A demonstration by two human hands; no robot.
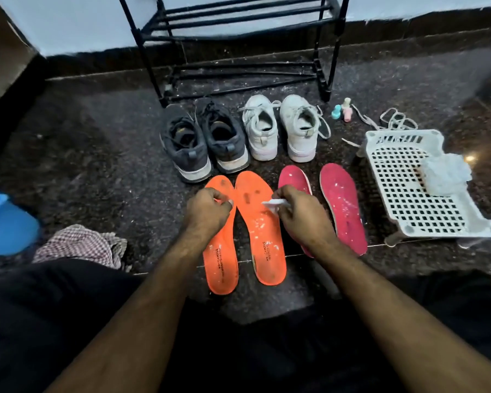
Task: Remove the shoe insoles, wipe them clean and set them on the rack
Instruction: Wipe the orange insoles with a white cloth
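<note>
Two orange insoles [260, 231] lie side by side on the dark floor, speckled with white bits. To their right lie two pink insoles [342, 205], also speckled. My left hand [207, 209] hovers over the left orange insole with curled fingers; nothing shows in it. My right hand [298, 211] pinches a small white piece [272, 202] above the right orange insole. A pair of dark sneakers [201, 140] and a pair of white sneakers [278, 127] stand behind the insoles. The black rack [238, 43] stands behind the shoes.
A white perforated basket [408, 191] lies on its side at right with a crumpled clear wrapper [444, 174] on it. Small pastel bottles [342, 110] and loose laces [391, 120] lie near it. A checked cloth [82, 245] and a blue object [6, 222] sit at left.
</note>
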